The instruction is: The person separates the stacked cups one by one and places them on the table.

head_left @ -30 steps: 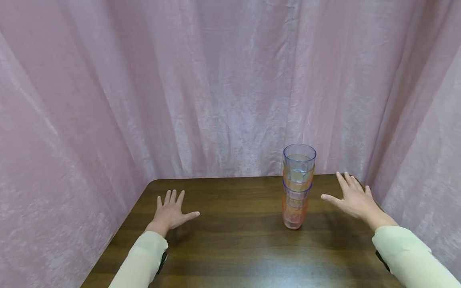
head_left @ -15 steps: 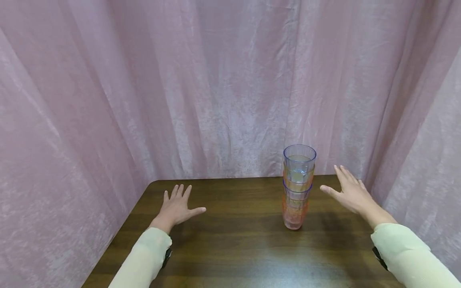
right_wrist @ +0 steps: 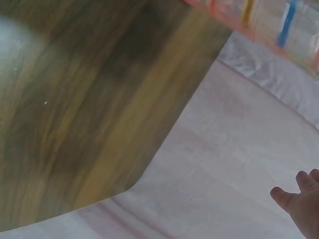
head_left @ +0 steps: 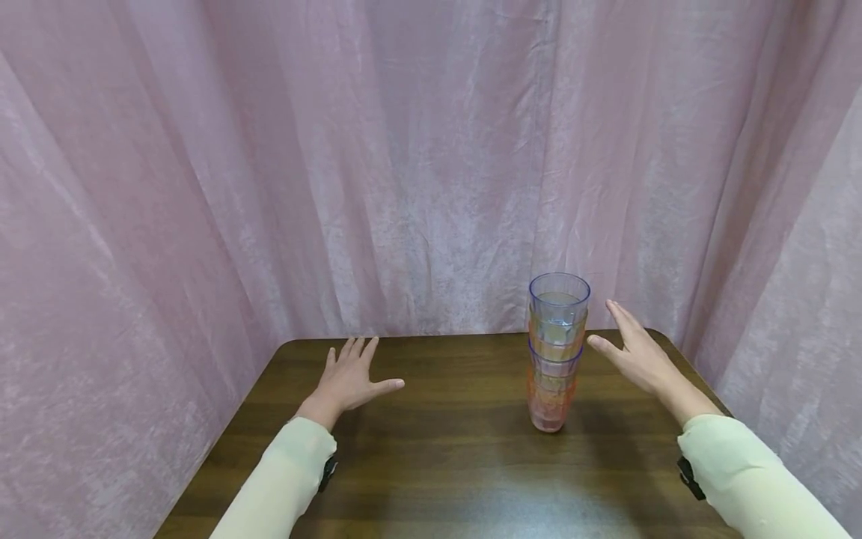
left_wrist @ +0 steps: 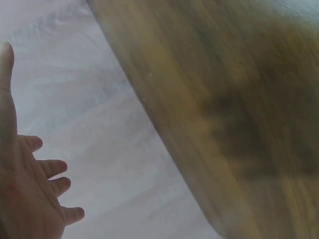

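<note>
A tall stack of clear tinted plastic cups (head_left: 557, 352) stands upright on the right half of the table, blue-rimmed at the top with yellow, orange and pink tints below. My right hand (head_left: 636, 359) hovers just right of the stack, fingers straight and thumb spread toward it, holding nothing. In the right wrist view, part of the cups (right_wrist: 269, 22) shows at the upper right and a few fingertips (right_wrist: 283, 198) at the lower right. My left hand (head_left: 346, 382) is over the left side of the table with fingers spread; its palm (left_wrist: 30, 199) faces sideways, holding nothing.
The brown wood-grain table (head_left: 438, 449) has rounded far corners. Pink velvety curtains (head_left: 431, 165) hang close behind it and along both sides. Pale sleeves (head_left: 283, 479) cover both forearms, with a dark band under each wrist.
Both hands have moved inward: the left hand to the right and a little farther forward, the right hand to the left, nearer the cups. The stack has stayed in place.
</note>
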A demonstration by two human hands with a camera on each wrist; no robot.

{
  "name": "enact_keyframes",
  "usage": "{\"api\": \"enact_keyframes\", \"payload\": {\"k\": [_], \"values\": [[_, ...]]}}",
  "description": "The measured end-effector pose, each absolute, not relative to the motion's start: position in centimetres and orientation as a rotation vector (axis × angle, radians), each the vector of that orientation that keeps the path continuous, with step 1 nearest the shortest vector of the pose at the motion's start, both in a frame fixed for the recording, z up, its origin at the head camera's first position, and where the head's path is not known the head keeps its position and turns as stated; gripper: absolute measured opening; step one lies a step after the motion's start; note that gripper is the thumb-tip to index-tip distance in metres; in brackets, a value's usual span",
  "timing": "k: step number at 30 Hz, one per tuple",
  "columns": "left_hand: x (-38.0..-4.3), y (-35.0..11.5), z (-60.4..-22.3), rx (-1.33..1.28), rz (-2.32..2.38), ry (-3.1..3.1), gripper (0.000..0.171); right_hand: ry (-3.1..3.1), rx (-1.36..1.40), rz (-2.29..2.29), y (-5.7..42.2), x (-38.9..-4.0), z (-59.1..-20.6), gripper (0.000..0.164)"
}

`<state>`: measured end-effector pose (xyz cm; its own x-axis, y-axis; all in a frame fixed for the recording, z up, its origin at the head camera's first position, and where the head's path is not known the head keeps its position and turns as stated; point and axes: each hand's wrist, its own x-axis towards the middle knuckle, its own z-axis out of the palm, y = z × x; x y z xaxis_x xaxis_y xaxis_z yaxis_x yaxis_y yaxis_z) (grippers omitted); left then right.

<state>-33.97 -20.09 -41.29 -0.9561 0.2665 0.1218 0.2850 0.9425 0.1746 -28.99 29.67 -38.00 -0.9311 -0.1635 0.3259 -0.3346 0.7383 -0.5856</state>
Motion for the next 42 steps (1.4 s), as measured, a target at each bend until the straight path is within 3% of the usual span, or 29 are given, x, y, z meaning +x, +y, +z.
{"api": "enact_keyframes", "payload": {"k": [26,42], "values": [[-34.0,-12.0,-37.5,-0.586,-0.586,-2.923,0.105,-2.638,0.389,1.155,26.0,-29.7,-37.1,0.091],[-33.6,-6.5,-35.3,-0.678,-1.050,-2.839,0.096,-2.585,0.389,1.407,25.4,-29.7,-36.7,0.088]]}}
